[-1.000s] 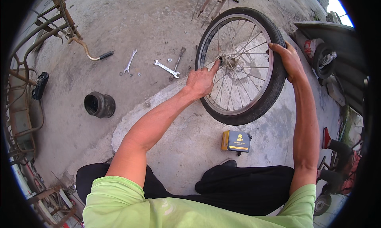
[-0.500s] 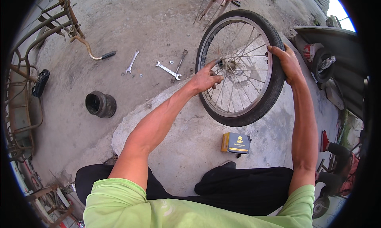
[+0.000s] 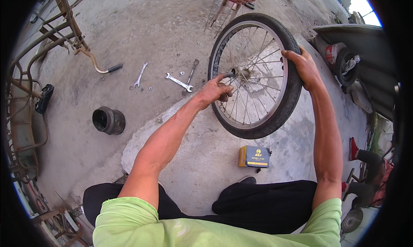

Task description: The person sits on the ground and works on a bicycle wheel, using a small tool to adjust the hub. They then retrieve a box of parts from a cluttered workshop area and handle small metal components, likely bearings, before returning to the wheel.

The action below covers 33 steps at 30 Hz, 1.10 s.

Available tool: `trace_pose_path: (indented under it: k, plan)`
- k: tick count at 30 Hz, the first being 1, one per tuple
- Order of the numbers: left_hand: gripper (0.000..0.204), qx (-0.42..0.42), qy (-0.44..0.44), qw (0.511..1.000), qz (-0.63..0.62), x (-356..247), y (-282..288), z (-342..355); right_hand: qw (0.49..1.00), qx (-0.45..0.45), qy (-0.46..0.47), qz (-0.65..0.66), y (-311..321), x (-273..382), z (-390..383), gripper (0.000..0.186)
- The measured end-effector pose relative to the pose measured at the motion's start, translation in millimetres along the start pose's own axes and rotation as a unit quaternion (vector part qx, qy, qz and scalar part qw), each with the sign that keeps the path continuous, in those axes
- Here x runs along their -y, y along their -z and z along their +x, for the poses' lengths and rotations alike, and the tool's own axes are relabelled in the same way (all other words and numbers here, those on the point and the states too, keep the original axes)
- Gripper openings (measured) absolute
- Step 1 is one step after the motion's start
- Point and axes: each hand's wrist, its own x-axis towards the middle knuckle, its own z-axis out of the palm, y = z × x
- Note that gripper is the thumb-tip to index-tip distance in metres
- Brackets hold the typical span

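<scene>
A spoked bicycle wheel [image 3: 287, 101] with a black tyre is held up, tilted, in front of me. My right hand [image 3: 303, 68] grips its tyre and rim at the right side, thumb over the rim. My left hand [image 3: 215, 91] reaches to the wheel's centre. Its index finger is stretched out to the dark end of the hub [image 3: 244, 73], and the other fingers are loosely curled with nothing seen in them. Whether the fingertip touches the hub or enters its opening, I cannot tell. Below the wheel, a small yellow and grey box [image 3: 254, 156] sits on the concrete.
Left of the wheel lie a spanner [image 3: 140, 74], a second spanner [image 3: 179, 82], a dark rod-like tool [image 3: 192, 75] and several nuts. A dark, open-ended round container [image 3: 109, 120] stands nearer me. A rusty metal frame [image 3: 26, 79] is at far left; another person's legs [image 3: 370, 161] show at right.
The wheel and both hands have shifted slightly left in the picture, partly with the view. My left index finger stays at the hub, and my right hand keeps its grip.
</scene>
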Motion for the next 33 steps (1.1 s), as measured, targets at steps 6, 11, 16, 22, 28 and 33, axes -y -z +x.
trace_pose_path:
  k: [6,11,16,22,28,33]
  plan:
    - [0.08,-0.021,-0.024,0.996,0.081,0.7,-2.7,6.1,1.0,0.01,-0.003,0.004,1.6,-2.3,3.2,0.05]
    - [0.09,-0.006,-0.03,0.988,0.153,14.3,-4.7,12.0,1.0,0.015,0.0,0.002,0.5,-3.3,5.2,0.051]
    - [0.1,-0.052,-0.082,0.953,0.289,23.8,-9.0,18.3,1.0,0.008,0.003,-0.004,-2.8,0.9,5.2,0.054]
    - [0.107,-0.054,-0.046,0.956,0.286,21.3,-23.9,19.3,1.0,0.007,0.007,-0.021,-3.9,1.9,7.2,0.059]
    - [0.107,-0.079,-0.043,0.927,0.363,24.1,-22.2,27.0,1.0,0.002,0.005,-0.028,-5.6,-1.7,13.8,0.061]
    - [0.103,-0.112,-0.02,0.872,0.476,14.2,-36.5,23.9,1.0,-0.01,0.004,-0.021,-6.5,-3.0,10.6,0.052]
